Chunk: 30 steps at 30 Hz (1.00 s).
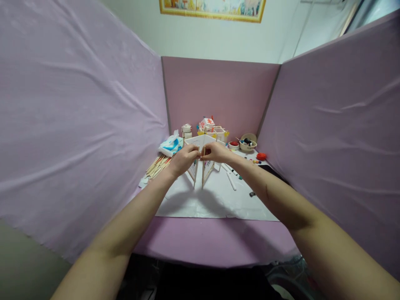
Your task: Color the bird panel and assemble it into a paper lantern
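Stick frame w/ paper panels (pixel 207 169) is stood on white sheet (pixel 193 208), approx. mid-table, set back from the front edge of table (pixel 215 243). L hand (pixel 186 156) & R hand (pixel 216 151): fingers drawn together, upper ends of the two front posts pinched; exact fingertip contact hidden. A narrow gap is left between the posts at the foot.

Risks (judged): joints may be twisted or sprung if posts are pulled unequally; panels may splay or tip if one hand is let go early; paper may be creased by too hard a pinch. Loose white rods (pixel 231 181), R of frame, could be knocked by R forearm (pixel 265 183). Stick bundle (pixel 158 166), nr L edge, might be scattered if L elbow is swung out.
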Motion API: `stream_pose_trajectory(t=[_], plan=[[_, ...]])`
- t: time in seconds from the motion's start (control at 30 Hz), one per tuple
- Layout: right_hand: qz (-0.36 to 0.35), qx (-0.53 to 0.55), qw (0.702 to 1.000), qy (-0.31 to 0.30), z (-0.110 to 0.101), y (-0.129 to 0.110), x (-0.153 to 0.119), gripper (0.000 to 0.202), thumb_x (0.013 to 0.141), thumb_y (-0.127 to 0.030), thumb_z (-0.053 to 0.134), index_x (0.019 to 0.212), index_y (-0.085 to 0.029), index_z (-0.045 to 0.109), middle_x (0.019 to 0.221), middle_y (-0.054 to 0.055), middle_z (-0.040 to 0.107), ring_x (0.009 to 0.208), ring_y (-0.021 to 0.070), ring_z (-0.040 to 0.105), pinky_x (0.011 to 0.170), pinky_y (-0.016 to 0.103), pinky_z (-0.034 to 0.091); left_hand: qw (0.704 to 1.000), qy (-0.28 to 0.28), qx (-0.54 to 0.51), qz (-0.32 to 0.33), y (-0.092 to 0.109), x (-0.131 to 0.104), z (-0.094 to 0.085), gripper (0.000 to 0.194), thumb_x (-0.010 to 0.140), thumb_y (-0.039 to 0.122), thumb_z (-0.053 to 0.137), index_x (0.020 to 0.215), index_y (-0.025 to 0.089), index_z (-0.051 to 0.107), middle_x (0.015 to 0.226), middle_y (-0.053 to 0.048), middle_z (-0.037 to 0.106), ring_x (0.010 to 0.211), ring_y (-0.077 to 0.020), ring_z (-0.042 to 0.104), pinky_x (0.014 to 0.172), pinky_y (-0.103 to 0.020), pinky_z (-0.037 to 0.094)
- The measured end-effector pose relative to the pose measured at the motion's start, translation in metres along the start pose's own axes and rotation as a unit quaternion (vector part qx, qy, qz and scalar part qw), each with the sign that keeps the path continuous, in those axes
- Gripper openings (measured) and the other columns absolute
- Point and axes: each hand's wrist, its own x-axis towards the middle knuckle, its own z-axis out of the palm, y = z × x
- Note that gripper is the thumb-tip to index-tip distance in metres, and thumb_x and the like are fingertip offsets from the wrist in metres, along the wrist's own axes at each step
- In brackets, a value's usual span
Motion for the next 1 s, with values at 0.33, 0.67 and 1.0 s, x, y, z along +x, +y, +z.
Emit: stream_pose_trajectory(t=[0.33, 0.67, 1.0], plan=[[-0.015, 0.062, 0.997, 0.044, 0.014, 0.015, 0.008, 0.028, 0.071, -0.042, 0.069, 0.064, -0.016, 0.06, 0.061, -0.002, 0.054, 0.061, 0.0119, 0.046, 0.057, 0.025, 0.031, 0.99, 0.142, -0.006, 0.005, -0.004, -0.012, 0.023, 0.01, 0.087, 0.015, 0.061, 0.086, 0.021, 0.069, 0.091, -0.005, 0.072, 0.088, -0.0207, 0.067, 0.084, -0.034, 0.052], [-0.03, 0.181, 0.98, 0.071, 0.024, 0.018, -0.002, 0.037, 0.072, -0.051, 0.068, 0.066, -0.017, 0.056, 0.063, -0.004, 0.048, 0.063, 0.0111, 0.042, 0.06, 0.025, 0.032, 0.993, 0.101, -0.057, -0.036, 0.0, -0.012, 0.017, 0.006, 0.087, 0.021, 0.06, 0.086, 0.021, 0.067, 0.094, -0.005, 0.071, 0.091, -0.02, 0.066, 0.085, -0.033, 0.052], [-0.023, 0.196, 0.966, 0.169, 0.039, 0.023, -0.015, 0.024, 0.078, -0.042, 0.06, 0.076, -0.018, 0.056, 0.078, 0.0, 0.057, 0.075, 0.0143, 0.05, 0.069, 0.026, 0.04, 0.98, 0.084, -0.143, -0.111, -0.005, -0.019, 0.01, 0.024, 0.076, 0.03, 0.064, 0.058, 0.02, 0.051, 0.086, -0.005, 0.057, 0.087, -0.02, 0.056, 0.085, -0.035, 0.049]])
